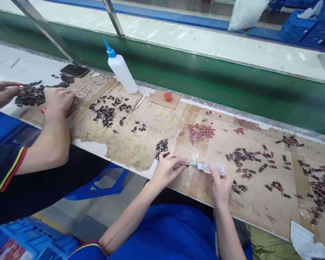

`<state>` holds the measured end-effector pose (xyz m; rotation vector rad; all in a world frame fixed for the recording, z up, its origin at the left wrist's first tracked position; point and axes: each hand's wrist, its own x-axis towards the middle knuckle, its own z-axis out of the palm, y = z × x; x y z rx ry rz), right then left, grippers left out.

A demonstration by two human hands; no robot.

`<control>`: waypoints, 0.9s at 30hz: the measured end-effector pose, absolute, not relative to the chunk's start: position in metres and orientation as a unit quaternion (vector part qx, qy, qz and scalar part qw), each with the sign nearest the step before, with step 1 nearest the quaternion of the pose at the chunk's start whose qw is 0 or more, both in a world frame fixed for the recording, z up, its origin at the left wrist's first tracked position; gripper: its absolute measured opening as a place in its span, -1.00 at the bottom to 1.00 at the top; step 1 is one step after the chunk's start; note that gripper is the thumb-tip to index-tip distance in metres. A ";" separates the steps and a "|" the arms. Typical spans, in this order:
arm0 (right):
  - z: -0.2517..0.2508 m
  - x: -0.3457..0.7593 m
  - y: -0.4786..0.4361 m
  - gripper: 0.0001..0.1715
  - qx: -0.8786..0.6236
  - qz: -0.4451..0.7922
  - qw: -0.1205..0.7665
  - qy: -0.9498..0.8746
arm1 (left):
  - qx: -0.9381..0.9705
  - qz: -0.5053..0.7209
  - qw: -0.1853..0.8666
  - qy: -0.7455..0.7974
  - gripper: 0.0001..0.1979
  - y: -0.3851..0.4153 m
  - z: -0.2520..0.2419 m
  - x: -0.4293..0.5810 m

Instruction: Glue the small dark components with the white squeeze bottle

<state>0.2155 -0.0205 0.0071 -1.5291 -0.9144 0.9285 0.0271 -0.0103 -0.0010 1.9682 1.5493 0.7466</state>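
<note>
Between the pinched fingertips of my left hand (168,169) is a small dark part (187,165). My right hand (221,182) grips a small clear squeeze bottle (215,168), tipped sideways, its blue nozzle pointing left at the dark part; whether they touch is too small to tell. Just behind my left hand lies a pile of black parts (161,146). Small red pieces (200,132) are heaped on the cardboard (141,148) farther back. Black-and-red parts (242,155) are spread to the right of my right hand.
A large white bottle (123,74) with a blue tip stands at the back, left of a red cap (168,96). A co-worker's hands (58,99) are at a black pile on the left, near a phone (74,70). A green belt (178,74) runs behind the table.
</note>
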 end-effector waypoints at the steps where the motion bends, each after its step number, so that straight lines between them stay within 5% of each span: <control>1: 0.007 0.218 -0.020 -0.58 -0.645 0.385 0.545 -0.372 | 0.731 0.274 0.259 0.569 -0.91 -0.010 -0.002 0.027; 4: 0.011 0.227 -0.015 -0.50 -0.664 0.361 0.535 -0.378 | 0.746 0.269 0.245 0.557 -0.82 -0.010 -0.004 0.025; 12: 0.043 0.243 0.008 -0.48 -0.787 0.086 0.273 -0.547 | 0.732 0.294 0.235 0.568 -0.77 -0.014 -0.003 0.010; 19: 0.030 0.203 0.071 -0.86 -0.622 0.221 0.268 -0.702 | 0.719 0.320 0.229 0.572 -0.77 -0.018 0.000 0.002; 27: 0.020 0.191 0.089 -0.83 -0.615 0.247 0.259 -0.703 | 0.698 0.350 0.209 0.589 -0.80 -0.019 0.000 0.002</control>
